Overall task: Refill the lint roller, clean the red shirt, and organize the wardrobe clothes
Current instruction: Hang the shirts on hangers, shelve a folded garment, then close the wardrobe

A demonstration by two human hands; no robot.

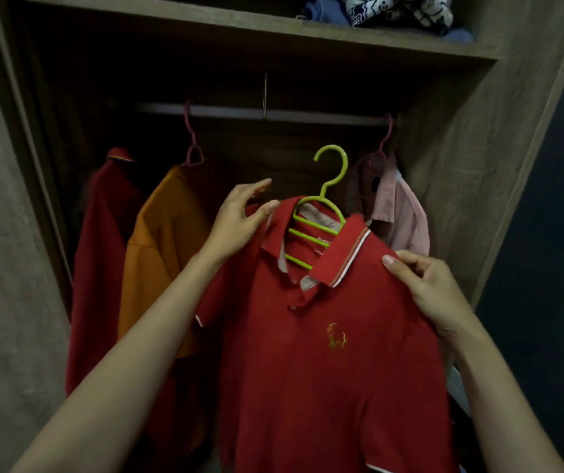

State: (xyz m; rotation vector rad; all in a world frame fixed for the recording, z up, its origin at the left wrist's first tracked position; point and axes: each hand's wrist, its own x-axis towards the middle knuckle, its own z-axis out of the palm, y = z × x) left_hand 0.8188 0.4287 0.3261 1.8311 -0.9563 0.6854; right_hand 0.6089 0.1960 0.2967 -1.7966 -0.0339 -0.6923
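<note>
A red polo shirt (325, 353) with a striped collar and a small gold emblem hangs on a lime-green hanger (328, 186), held up in front of the open wardrobe. The hanger's hook is below the metal rail (260, 113) and not on it. My left hand (239, 221) holds the shirt's left shoulder, thumb on the collar edge and fingers stretched out behind. My right hand (424, 288) pinches the shirt's right shoulder, thumb on top of the fabric.
On the rail hang a dark red shirt (103, 240), an orange shirt (161, 247) on a pink hanger, and a pink shirt (400, 213) at the right. Folded clothes (393, 11) lie on the upper shelf. Wooden wardrobe walls flank both sides.
</note>
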